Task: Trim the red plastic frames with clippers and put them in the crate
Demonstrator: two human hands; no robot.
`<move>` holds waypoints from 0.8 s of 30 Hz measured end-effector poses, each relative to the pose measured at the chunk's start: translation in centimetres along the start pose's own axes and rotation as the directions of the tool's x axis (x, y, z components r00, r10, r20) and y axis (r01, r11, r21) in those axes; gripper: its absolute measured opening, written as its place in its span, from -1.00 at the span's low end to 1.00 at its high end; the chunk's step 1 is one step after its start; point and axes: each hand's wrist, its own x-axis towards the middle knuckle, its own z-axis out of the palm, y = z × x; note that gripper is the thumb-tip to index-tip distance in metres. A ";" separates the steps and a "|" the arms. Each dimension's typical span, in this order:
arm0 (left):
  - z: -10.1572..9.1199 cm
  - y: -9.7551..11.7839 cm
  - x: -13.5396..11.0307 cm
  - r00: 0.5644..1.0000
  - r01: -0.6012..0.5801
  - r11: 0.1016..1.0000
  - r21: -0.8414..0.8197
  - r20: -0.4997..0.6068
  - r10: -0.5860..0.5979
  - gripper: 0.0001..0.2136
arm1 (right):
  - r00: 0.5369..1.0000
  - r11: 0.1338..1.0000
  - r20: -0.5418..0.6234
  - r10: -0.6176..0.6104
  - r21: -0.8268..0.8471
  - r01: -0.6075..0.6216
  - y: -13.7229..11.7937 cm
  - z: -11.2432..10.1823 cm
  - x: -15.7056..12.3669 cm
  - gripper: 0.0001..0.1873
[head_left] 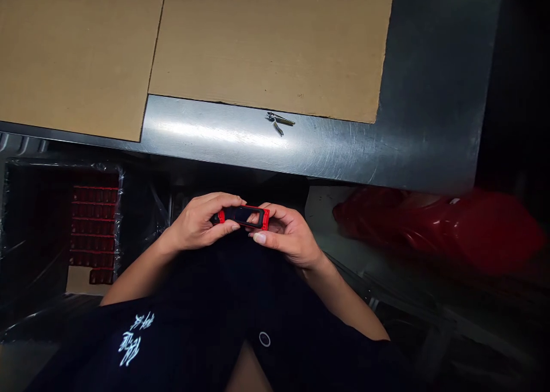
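Red plastic frame | held — left hand — right hand

Had a little red-and-black rectangular plastic frame pinched at both ends, left hand on one side and right hand on the other, fingers curled around it. Up ahead was a scratched stainless steel tabletop with brown cardboard sheets and small metal clippers on it. Off left sat red parts in clear plastic wrap, off right a shiny red plastic bag.
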 end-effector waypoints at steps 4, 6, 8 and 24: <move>0.7 -0.5 -0.3 1.000 0.012 0.998 -0.057 0.003 -0.012 -0.62 | 0.998 0.995 -0.008 -0.064 -0.083 0.063 -0.2 0.2 -0.1 -0.82; 0.9 -0.6 -0.4 1.000 0.020 0.997 -0.070 -0.001 -0.020 -0.63 | 0.997 0.991 -0.006 -0.076 -0.113 0.075 -0.1 0.2 0.0 -0.82; 1.0 -0.6 -0.4 1.000 0.021 0.996 -0.081 0.000 -0.021 -0.64 | 0.996 0.987 -0.002 -0.086 -0.135 0.085 0.1 0.1 0.1 -0.82; 1.1 -0.7 -0.4 1.000 0.010 0.999 -0.043 -0.001 -0.010 -0.62 | 0.997 0.996 -0.046 -0.053 -0.073 0.050 0.5 0.1 -0.1 -0.78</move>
